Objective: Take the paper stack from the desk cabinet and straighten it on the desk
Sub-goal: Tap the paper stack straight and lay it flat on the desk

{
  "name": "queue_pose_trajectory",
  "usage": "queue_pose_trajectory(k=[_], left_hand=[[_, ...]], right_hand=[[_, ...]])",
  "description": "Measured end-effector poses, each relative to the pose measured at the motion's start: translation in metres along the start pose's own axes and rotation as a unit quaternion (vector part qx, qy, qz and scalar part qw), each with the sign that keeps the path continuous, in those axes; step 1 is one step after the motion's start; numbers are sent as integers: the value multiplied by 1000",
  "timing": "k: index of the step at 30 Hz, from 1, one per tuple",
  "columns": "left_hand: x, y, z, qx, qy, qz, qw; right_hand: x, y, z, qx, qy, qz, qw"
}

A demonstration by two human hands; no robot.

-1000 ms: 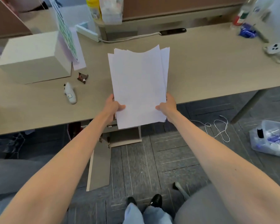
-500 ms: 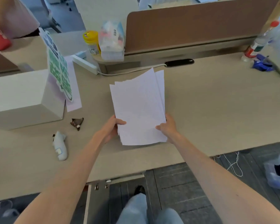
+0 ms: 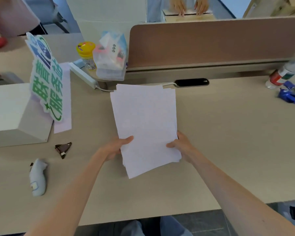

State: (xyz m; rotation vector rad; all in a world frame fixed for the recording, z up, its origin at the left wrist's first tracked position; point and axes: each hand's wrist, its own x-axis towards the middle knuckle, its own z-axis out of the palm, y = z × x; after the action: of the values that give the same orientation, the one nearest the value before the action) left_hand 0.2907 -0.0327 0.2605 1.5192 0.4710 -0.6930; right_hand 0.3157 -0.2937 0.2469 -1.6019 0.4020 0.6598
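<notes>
A white paper stack (image 3: 144, 123) hangs over the middle of the beige desk (image 3: 228, 142), its sheets slightly fanned and uneven at the top and bottom edges. My left hand (image 3: 115, 148) grips the stack's lower left edge, thumb on top. On the lower right edge my right hand (image 3: 180, 147) grips it the same way. The desk cabinet is out of view below the desk's front edge.
A white box (image 3: 12, 113) with a green-lettered sign (image 3: 47, 79) stands at the left. A dark binder clip (image 3: 63, 149) and a white handheld device (image 3: 37, 178) lie in front of it. A brown divider panel (image 3: 211, 41), a yellow-lidded jar (image 3: 86, 53), a plastic bag (image 3: 111, 57) and a bottle (image 3: 284, 72) line the back.
Both hands have carried the paper stack up from below the desk edge and forward over the desktop. The view has lifted, so the floor and cabinet have dropped out of sight.
</notes>
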Motion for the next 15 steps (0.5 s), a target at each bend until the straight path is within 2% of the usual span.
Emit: queue_pose_trajectory(k=[4, 6, 12, 15], left_hand=[[4, 9, 16, -20, 11, 33, 999], [5, 14, 25, -27, 15, 50, 998], [8, 24, 43, -65, 8, 77, 995], [12, 27, 50, -79, 17, 87, 993]], right_hand=[[14, -3, -29, 64, -30, 42, 997], [20, -6, -44, 58, -31, 43, 997], [33, -20, -69, 40, -92, -2, 995], [34, -24, -75, -4, -75, -34, 997]])
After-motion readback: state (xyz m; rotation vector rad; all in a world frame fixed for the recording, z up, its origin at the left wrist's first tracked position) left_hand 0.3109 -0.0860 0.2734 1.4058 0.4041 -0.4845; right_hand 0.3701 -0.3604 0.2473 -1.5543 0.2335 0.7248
